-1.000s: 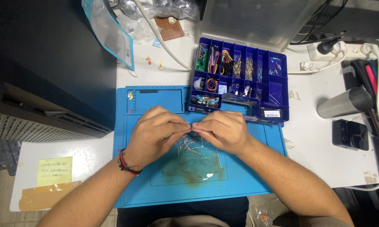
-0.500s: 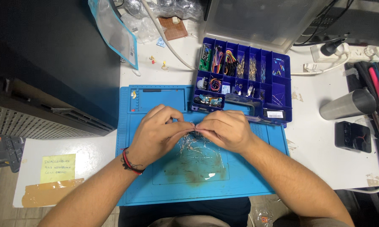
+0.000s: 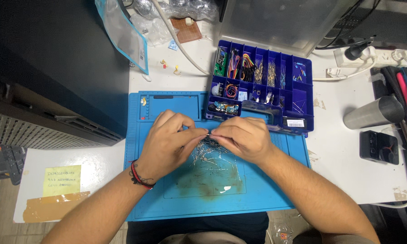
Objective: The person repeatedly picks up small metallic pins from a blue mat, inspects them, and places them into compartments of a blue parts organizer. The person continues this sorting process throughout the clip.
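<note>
A thin wire part (image 3: pixel 209 134) sits pinched between the fingertips of the left hand (image 3: pixel 167 142) and the right hand (image 3: pixel 242 138), both closed on it where they meet; what kind of part it is is too small to tell. Just below the pinch lies a loose heap of leaded parts (image 3: pixel 212 156), fine, silvery and tangled, partly covered by both hands. Under them spreads a blue mat (image 3: pixel 167 199), smooth and rubbery, with a darker stained patch near its middle and moulded slots along its far edge. Beyond the pinch, touching the mat's far right corner, stands a blue tray (image 3: pixel 303 101) of plastic, divided into many small compartments of wires and tiny parts. The mat rests on a white table (image 3: pixel 343 158), scuffed in places. Right of the hands lie a grey metal cylinder (image 3: pixel 373 113) and a small black box (image 3: pixel 378 147). Left of them a yellow note (image 3: pixel 61 180) is stuck down, and a dark case (image 3: pixel 54 68) fills the far left, cut off by the frame
</note>
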